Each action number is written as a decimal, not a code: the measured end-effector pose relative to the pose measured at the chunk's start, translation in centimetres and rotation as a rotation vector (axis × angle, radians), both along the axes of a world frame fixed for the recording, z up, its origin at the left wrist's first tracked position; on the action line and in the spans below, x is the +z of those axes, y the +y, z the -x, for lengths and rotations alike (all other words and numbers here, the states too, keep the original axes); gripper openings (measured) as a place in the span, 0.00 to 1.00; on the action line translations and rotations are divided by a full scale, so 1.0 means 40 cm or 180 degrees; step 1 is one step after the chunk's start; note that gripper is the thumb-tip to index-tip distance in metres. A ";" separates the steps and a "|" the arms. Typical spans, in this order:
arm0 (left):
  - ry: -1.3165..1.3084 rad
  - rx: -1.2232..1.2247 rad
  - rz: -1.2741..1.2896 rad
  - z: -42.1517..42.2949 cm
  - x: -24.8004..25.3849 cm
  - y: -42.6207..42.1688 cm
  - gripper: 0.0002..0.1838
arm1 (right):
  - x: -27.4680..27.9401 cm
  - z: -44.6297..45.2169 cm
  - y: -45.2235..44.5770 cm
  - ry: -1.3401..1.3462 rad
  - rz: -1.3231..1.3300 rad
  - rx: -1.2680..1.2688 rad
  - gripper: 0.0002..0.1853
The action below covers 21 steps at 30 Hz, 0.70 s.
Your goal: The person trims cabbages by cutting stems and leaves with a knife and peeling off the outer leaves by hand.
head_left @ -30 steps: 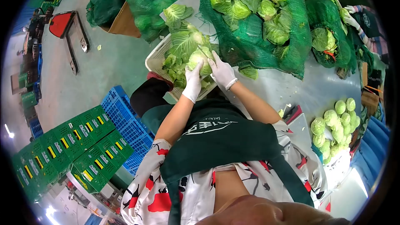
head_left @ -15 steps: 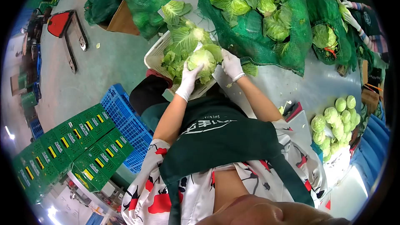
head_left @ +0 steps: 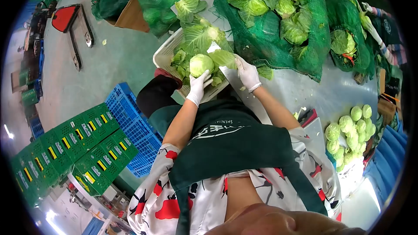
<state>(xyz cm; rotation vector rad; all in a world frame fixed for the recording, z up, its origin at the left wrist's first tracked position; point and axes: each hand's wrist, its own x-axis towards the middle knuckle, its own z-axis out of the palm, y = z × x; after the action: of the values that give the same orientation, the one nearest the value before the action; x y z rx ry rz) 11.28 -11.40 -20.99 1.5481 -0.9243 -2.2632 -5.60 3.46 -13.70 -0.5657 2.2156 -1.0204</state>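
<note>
A pale green cabbage head (head_left: 201, 65) rests in my left hand (head_left: 199, 86), whose gloved fingers hold it from below over the white basket (head_left: 161, 56). My right hand (head_left: 247, 75), also in a white glove, pinches a loose green cabbage leaf (head_left: 223, 58) to the right of the head. The leaf is apart from the head. Under and behind the cabbage, loose leaves (head_left: 178, 61) fill part of the basket. Whether my right hand also holds a knife cannot be made out.
A green mesh bag (head_left: 278, 58) of cabbages lies open beyond my right hand. Trimmed cabbages (head_left: 347, 124) are piled at the right. Blue crates (head_left: 133, 126) and green crates (head_left: 98, 126) stand at the left. A co-worker's gloved hand (head_left: 368, 7) shows at the upper right.
The cabbage in my left hand has turned and looks smaller and rounder. A leaf has come away in my right hand, which has moved right of the head.
</note>
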 end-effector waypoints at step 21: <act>-0.0632 -0.3162 0.3489 0.136 0.183 -0.069 0.67 | 0.003 0.083 -0.009 -0.0444 0.0253 0.0027 0.27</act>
<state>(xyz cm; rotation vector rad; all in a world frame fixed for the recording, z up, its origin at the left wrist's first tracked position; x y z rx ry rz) 5.83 -14.14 -13.66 0.8133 -2.7777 -1.3390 -8.91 3.11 -13.60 -0.5221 2.0570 -1.1135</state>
